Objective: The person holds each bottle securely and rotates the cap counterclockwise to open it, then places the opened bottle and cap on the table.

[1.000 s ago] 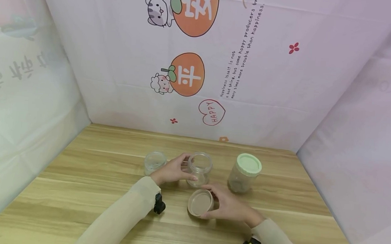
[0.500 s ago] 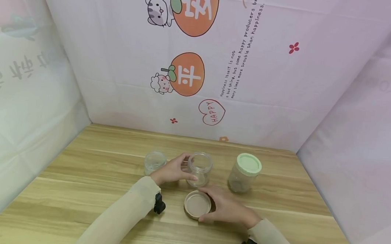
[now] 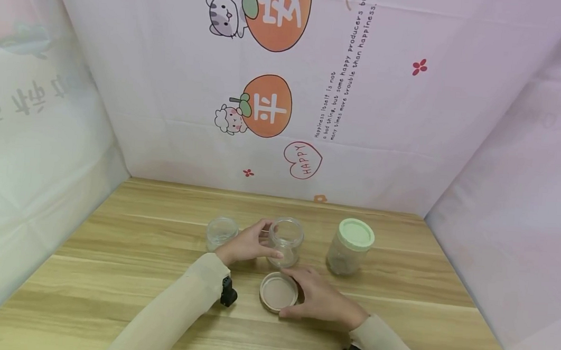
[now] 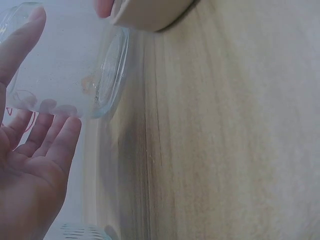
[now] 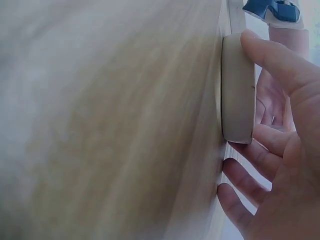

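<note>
At the far left, a small glass jar (image 3: 221,234) stands on the wooden table (image 3: 89,281), just beside the left wrist; if that arm were drawn back or swung left, the sleeve or wrist could knock it over. Next to the right, the left hand (image 3: 247,246) is clamped round the clear middle jar (image 3: 290,247), thumb on the near side and fingers on the far side. The smooth wall could slip in that grip, likely from a light hold or a sideways push, and the jar could twist or slide. Nearer, just in front of that jar, the beige lid (image 3: 279,292) lies about flat, hollow side up, with the right hand (image 3: 320,298) gripping its rim between thumb and fingers. The low rim gives little to hold, so a hurried lift could let it slip or tip. On the right, well apart from the lid, stands the green-topped jar (image 3: 350,248); a wide swing of the right hand could bump it

Since the frame a second ago, the lid and the right hand have shifted a little left, and the lid, tilted then, is flatter now; the left hand and all three jars look unmoved
</note>
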### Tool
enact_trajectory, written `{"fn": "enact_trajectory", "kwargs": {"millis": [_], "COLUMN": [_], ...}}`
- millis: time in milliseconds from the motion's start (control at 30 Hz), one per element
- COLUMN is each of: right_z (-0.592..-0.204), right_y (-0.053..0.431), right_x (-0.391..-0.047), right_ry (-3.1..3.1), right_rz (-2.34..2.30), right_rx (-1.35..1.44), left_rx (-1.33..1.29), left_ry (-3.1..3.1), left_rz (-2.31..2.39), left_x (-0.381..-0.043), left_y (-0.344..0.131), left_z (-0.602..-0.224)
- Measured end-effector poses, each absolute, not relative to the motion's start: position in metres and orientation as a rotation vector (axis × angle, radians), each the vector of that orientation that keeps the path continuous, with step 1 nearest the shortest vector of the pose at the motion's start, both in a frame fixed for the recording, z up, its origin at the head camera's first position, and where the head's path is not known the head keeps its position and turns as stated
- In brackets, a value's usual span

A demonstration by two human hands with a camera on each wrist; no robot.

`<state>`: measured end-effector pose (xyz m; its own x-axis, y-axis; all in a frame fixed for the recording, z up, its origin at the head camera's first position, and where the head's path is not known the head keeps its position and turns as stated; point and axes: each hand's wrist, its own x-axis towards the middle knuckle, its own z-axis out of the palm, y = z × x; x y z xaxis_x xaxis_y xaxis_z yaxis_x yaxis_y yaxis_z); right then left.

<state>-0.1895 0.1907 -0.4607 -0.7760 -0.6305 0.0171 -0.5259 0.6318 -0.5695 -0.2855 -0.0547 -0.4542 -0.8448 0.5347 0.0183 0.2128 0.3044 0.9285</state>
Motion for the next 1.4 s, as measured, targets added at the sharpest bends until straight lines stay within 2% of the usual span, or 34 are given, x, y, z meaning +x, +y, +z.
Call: {"fn": "enact_trajectory", "kwargs": {"millis": [700, 1133, 1400], "right_z": [-0.455, -0.438, -0.425], "right_y": [0.196, 0.218, 0.229], "right_x": [-0.186, -0.181, -0.183], "right_ry": [2.629, 2.653, 2.769], "right_rz": [-0.907, -0.987, -0.97], "right_rx": [-1.017, -0.885, -1.01], "left_rx": [0.688, 0.752, 0.811], "left_ry": [2.281, 2.399, 2.482], "left_rz": [1.569, 1.545, 1.55], "left_x": [-0.279, -0.275, -0.272], "left_y": [-0.053, -0.045, -0.037], "left_z": [-0.45, -0.433, -0.422]}}
